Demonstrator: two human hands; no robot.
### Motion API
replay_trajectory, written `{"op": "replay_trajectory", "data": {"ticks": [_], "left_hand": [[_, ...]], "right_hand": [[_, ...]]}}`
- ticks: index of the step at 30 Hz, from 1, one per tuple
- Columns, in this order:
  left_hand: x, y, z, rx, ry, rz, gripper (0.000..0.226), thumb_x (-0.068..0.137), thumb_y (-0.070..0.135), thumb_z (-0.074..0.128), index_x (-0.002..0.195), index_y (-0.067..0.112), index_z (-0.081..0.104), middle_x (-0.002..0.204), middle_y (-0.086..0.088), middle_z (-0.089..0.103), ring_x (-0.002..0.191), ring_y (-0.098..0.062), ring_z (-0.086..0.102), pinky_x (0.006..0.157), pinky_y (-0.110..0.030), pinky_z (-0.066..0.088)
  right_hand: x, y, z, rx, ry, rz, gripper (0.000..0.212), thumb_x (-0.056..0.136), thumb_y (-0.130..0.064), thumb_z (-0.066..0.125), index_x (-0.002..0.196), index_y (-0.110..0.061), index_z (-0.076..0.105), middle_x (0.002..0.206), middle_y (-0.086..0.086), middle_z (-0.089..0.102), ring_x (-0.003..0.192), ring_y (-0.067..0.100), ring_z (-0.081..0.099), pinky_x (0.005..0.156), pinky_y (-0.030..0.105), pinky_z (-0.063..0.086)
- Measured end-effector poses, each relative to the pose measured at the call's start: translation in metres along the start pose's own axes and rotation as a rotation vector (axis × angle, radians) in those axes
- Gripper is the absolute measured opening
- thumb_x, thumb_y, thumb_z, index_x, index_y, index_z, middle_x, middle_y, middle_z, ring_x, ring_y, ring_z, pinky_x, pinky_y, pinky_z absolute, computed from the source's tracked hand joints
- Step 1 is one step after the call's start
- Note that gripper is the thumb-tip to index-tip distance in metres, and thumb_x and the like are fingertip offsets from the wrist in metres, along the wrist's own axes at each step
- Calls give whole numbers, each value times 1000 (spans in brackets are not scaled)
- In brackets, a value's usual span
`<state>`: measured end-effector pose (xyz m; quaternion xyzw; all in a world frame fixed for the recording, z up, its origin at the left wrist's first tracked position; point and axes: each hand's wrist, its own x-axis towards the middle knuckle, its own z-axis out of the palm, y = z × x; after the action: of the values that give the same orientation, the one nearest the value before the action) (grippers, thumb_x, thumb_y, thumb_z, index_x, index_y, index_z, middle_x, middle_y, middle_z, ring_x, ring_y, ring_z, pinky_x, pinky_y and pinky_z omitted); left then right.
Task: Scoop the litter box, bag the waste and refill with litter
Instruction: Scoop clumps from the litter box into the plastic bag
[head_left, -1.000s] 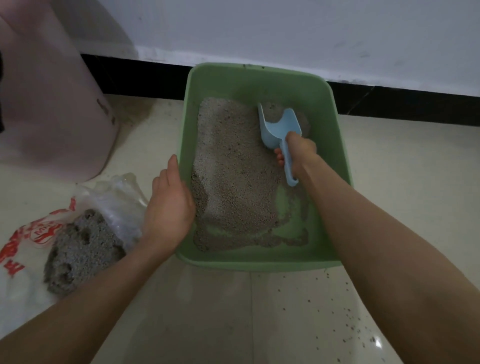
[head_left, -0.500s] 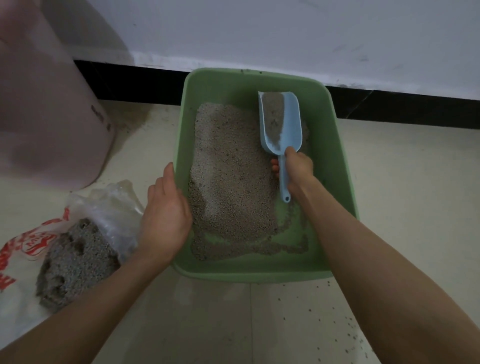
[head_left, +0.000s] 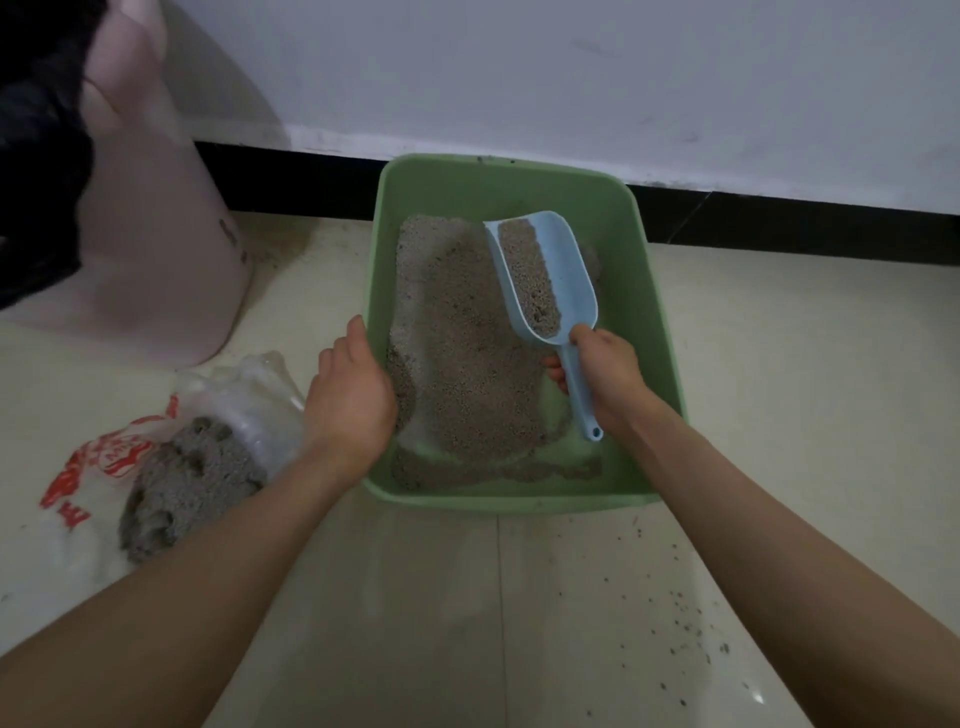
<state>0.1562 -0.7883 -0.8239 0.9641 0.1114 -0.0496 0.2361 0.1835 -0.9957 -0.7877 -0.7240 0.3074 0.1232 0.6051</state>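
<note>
Head view: one green litter box (head_left: 649, 332) sits on the tiled floor (head_left: 441, 597) against the wall's dark skirting. One bed of grey-brown litter (head_left: 457, 364) covers its left and middle, thinning to bare green near the front right corner. One pale blue scoop (head_left: 566, 270) is held over the box's right half, its bowl pointing away and carrying a strip of litter along its left side. The right hand (head_left: 605, 379) has its grip closed round the scoop's handle, whose end sticks out below the fist. The left hand (head_left: 353, 395) curls its fingers over the box's left rim, gripping it. To the left on the floor lies one clear plastic bag (head_left: 244, 389) with red print, holding a clump of grey waste (head_left: 182, 488). One pink bin (head_left: 156, 249) stands behind it. Dark specks are scattered on the floor at lower right.
</note>
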Motion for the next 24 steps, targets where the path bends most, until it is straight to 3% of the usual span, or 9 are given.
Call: {"op": "replay_trajectory", "data": {"ticks": [3, 5, 8, 11, 14, 17, 21, 24], "left_hand": [[2, -2, -5, 60, -67, 30, 54, 94, 4, 31, 144, 2, 12, 133, -22, 38, 120, -37, 35, 96, -46, 32], [2, -13, -13, 69, -109, 102, 47, 98, 14, 31, 141, 1, 20, 132, -26, 37, 120, -40, 34, 99, -47, 29], [-2, -46, -34, 78, -201, 238, 45, 99, 26, 32, 139, 5, 31, 131, -27, 40, 120, -42, 38, 103, -44, 30], [-8, -88, -66, 74, -195, 262, 41, 97, 22, 39, 135, 7, 41, 125, -22, 49, 114, -38, 49, 98, -39, 38], [-18, -132, -97, 129, -107, 171, 37, 93, 18, 46, 129, 8, 46, 118, -18, 53, 110, -35, 48, 91, -42, 43], [-28, -166, -117, 215, -10, 30, 42, 89, 19, 53, 128, 5, 45, 121, -22, 50, 115, -39, 42, 93, -47, 41], [-39, -199, -124, 239, -185, -204, 62, 86, 38, 59, 134, 5, 38, 130, -25, 42, 121, -41, 39, 100, -46, 36], [-47, -209, -118, 226, -284, -257, 58, 84, 42, 59, 126, 4, 46, 124, -22, 53, 115, -38, 48, 95, -38, 40]], "right_hand": [[-26, -8, -3, -31, -12, -35, 15, 95, -14, 43, 90, -7, 54, 72, 9, 58, 58, 17, 54, 55, 25, 44], [-46, -13, -4, -74, -37, -63, 13, 95, -14, 43, 94, -5, 53, 72, 10, 58, 58, 17, 54, 53, 24, 45], [-78, -17, 0, -137, -108, -104, 15, 94, -13, 43, 94, -3, 53, 71, 10, 56, 54, 15, 52, 46, 21, 44], [-107, -18, 14, -215, -189, -122, 15, 93, -12, 43, 88, -2, 54, 67, 12, 57, 49, 16, 52, 40, 15, 42], [-131, -18, 36, -339, -297, -132, 18, 93, -9, 44, 82, -2, 56, 63, 11, 56, 34, 6, 51, 36, 12, 40], [-144, -22, 64, -592, -437, -152, 20, 93, -12, 44, 85, -3, 59, 62, 8, 59, 34, 6, 52, 37, 13, 42], [-152, -28, 109, -993, -556, -257, 27, 91, -15, 43, 85, 0, 65, 62, 8, 63, 43, 12, 54, 45, 18, 45], [-165, -34, 138, -1279, -570, -391, 34, 91, -16, 45, 64, -4, 61, 40, -1, 56, 35, 10, 49, 39, 15, 41]]}}
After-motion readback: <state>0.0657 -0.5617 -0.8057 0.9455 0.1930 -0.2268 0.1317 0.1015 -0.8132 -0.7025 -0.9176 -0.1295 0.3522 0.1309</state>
